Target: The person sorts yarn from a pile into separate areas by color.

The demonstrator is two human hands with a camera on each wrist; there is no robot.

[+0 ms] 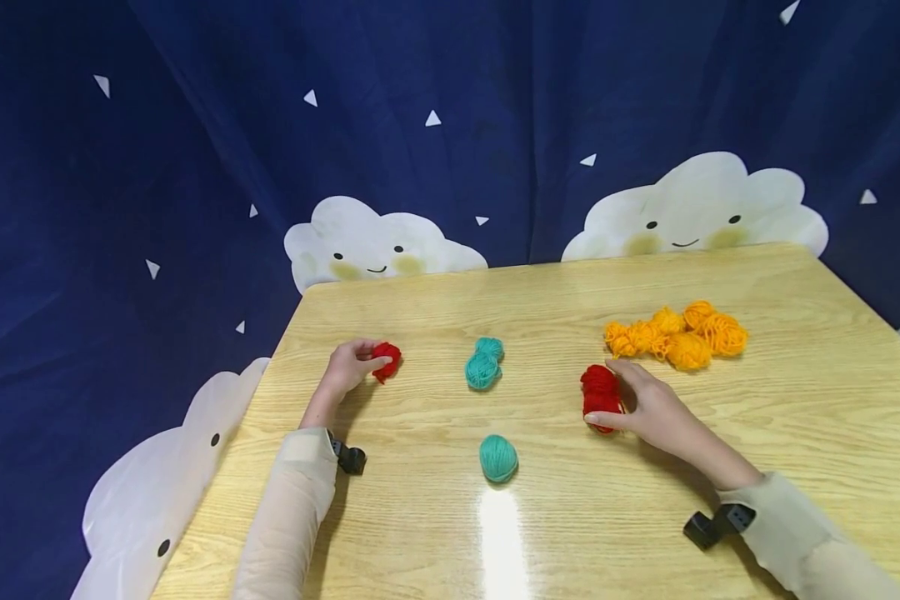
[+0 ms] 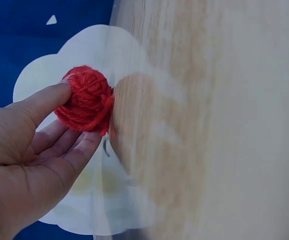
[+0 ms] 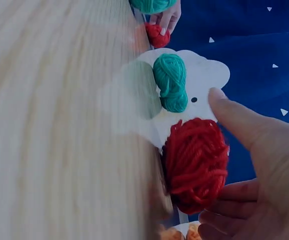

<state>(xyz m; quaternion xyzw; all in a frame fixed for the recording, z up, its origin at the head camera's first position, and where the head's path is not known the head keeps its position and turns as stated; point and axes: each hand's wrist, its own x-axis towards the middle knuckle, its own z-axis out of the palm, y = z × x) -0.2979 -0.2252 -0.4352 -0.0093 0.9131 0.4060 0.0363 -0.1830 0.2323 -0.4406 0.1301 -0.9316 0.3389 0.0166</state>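
Note:
On the left of the table, my left hand [image 1: 350, 367] pinches a small red ball of yarn [image 2: 87, 97] between thumb and fingers. My right hand [image 1: 648, 404] is spread around a larger red skein of yarn [image 3: 197, 165] on the right half. In the right wrist view its thumb [image 3: 229, 110] stands apart from the skein, while the fingers lie close along the other side. Between the hands are a teal skein pinched in at the middle [image 1: 484, 364] and, nearer me, a round teal ball of yarn [image 1: 498, 458].
Several orange yarn bundles [image 1: 678, 335] form a cluster just beyond my right hand. The light wooden table [image 1: 420, 533] ends at a dark blue curtain [image 1: 450, 50] with white clouds and triangles. Each wrist wears a small black camera.

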